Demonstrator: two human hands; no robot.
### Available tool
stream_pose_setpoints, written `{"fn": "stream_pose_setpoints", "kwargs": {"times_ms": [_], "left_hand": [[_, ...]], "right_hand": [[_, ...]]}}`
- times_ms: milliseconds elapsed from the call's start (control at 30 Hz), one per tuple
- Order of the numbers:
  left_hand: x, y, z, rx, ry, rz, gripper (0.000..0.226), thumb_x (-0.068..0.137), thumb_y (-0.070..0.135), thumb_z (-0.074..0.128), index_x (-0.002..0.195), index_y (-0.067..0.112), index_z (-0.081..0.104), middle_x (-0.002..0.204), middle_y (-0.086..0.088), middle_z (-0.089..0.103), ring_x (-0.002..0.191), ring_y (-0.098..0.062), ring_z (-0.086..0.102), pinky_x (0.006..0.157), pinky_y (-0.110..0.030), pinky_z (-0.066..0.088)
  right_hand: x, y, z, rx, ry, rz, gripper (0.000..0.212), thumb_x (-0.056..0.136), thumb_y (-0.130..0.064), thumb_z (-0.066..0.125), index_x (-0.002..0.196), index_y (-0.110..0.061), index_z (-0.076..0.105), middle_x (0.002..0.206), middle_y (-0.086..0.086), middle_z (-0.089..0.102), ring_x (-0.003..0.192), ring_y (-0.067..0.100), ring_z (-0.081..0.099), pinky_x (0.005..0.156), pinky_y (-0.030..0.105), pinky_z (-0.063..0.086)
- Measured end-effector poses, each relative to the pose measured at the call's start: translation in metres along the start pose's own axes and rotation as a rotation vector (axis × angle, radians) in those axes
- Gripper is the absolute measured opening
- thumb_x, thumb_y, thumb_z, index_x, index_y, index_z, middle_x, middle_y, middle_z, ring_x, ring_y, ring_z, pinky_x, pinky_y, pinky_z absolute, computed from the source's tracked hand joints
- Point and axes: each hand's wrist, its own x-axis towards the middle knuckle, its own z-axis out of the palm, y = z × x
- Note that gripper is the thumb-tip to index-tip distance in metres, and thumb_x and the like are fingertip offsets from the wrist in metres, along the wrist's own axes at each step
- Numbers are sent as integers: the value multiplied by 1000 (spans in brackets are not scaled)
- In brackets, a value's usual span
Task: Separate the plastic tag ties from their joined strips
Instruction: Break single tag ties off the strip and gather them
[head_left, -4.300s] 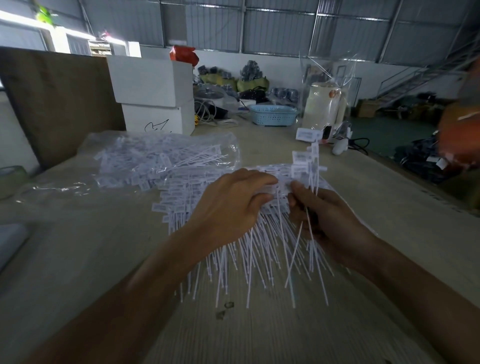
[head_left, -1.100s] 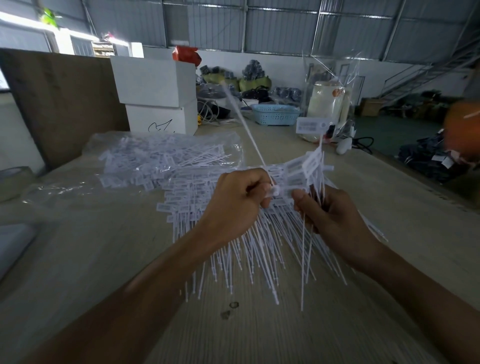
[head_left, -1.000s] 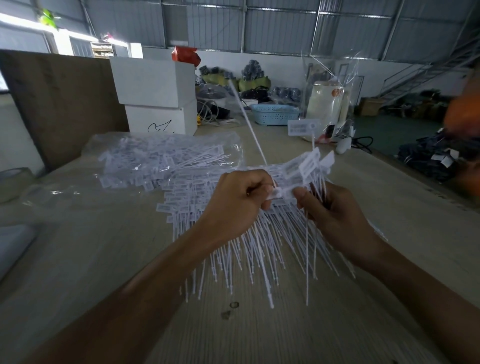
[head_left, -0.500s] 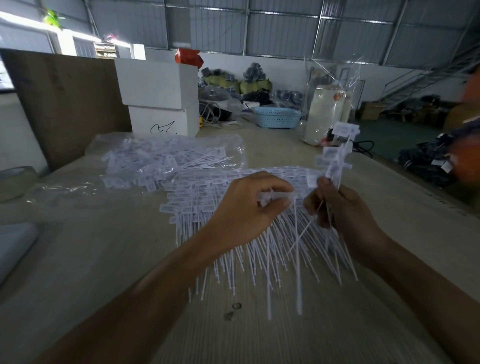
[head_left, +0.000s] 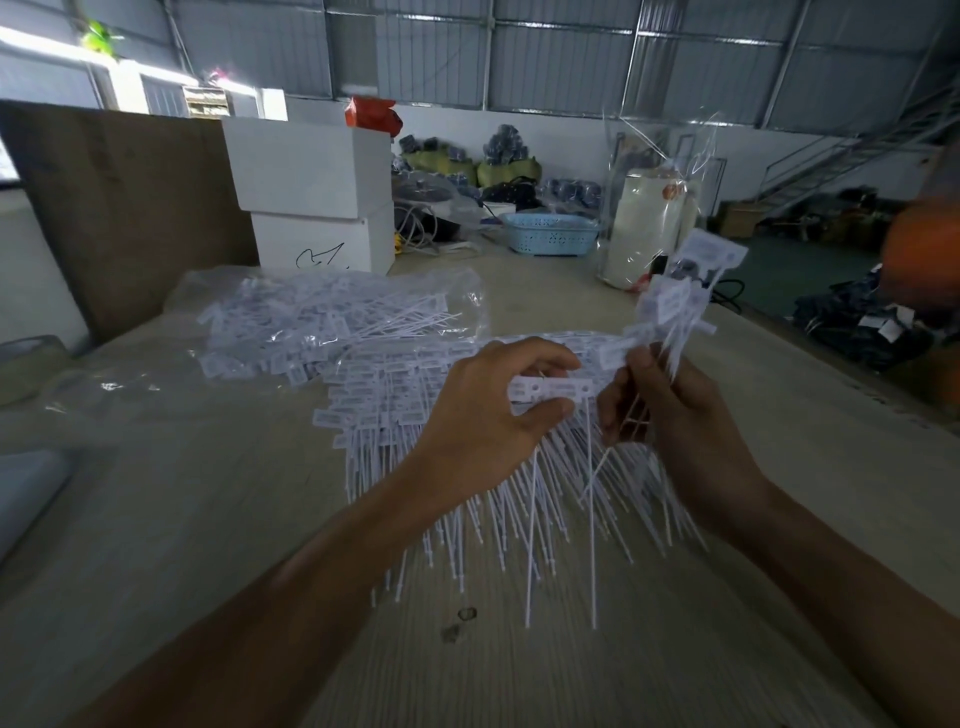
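A big pile of white plastic tag ties (head_left: 395, 395) lies on the wooden table (head_left: 156, 519), flat heads away from me and thin tails fanned toward me. My left hand (head_left: 483, 415) pinches the flat head of a short joined piece (head_left: 550, 389) between thumb and fingers; its tails hang down. My right hand (head_left: 670, 415) grips a bundle of separated ties (head_left: 675, 306) by the stems, their heads standing up above my fist. The two hands are a little apart.
A clear plastic bag of more tag ties (head_left: 322, 322) lies behind the pile. Two stacked white boxes (head_left: 317, 202), a blue basket (head_left: 550, 234) and a wrapped white container (head_left: 649, 228) stand further back. A brown board (head_left: 119, 208) leans at left.
My left hand has pulled a piece away from the bundle and lowered it over the pile. My right hand has raised and tilted its bundle to the right.
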Motion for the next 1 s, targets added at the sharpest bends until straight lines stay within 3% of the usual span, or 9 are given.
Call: {"fn": "stream_pose_setpoints", "kwargs": {"times_ms": [167,233,333,400,500,600,733,900,1000], "left_hand": [[-1,0,0,-6,12,13,27,82,18,79,106,27,70,98,17,71,96,3,64,85,-12,45],[0,0,0,-15,24,15,27,82,18,79,105,27,71,97,17,71,95,4,64,84,-14,48],[0,1,1,-26,39,19,25,82,18,79,104,26,71,95,18,70,93,5,64,82,-11,46],[0,2,2,-21,48,30,21,82,18,79,100,24,71,90,21,68,90,4,63,81,-8,43],[-1,3,2,-41,67,56,14,82,16,79,92,19,68,87,16,68,86,-2,65,78,-19,48],[-2,5,2,-66,64,79,14,82,16,79,90,17,67,86,12,69,81,-4,66,70,-18,49],[-3,6,3,-75,6,80,14,85,13,76,94,15,65,89,12,69,82,0,65,70,-12,45],[-2,2,2,-27,-38,87,25,93,16,65,117,22,63,112,13,67,108,-3,60,90,-20,47],[-1,-5,2,109,46,61,27,96,22,62,123,26,61,118,10,64,104,-6,59,88,-34,52]], "right_hand": [[1,-8,-1,16,92,-15,29,107,-30,36,94,-10,51,63,6,46,54,20,43,51,31,54],[0,-6,-3,22,55,-8,26,107,-30,37,96,-9,49,61,5,36,50,19,30,42,29,39],[-1,-1,-4,68,-46,64,25,103,-31,47,91,-9,49,57,-1,29,48,14,20,44,26,22],[-1,1,-3,71,-111,114,32,96,-36,57,80,-10,49,56,-1,27,48,14,19,45,24,22],[-1,1,-3,69,-167,168,41,84,-53,68,64,-23,47,55,-1,25,47,15,18,44,23,22],[-1,1,-6,55,-234,205,54,70,-64,78,73,-17,52,54,-3,27,45,12,20,42,23,23],[-3,-1,-5,72,-321,217,33,79,-47,75,60,-29,54,51,-6,30,42,9,23,41,21,26],[0,-5,-7,147,-207,274,28,87,-43,67,70,-21,62,63,3,19,56,20,12,43,25,19],[2,-4,-8,206,-148,295,34,96,-35,60,66,-21,62,62,1,19,57,20,10,43,25,16]]}}
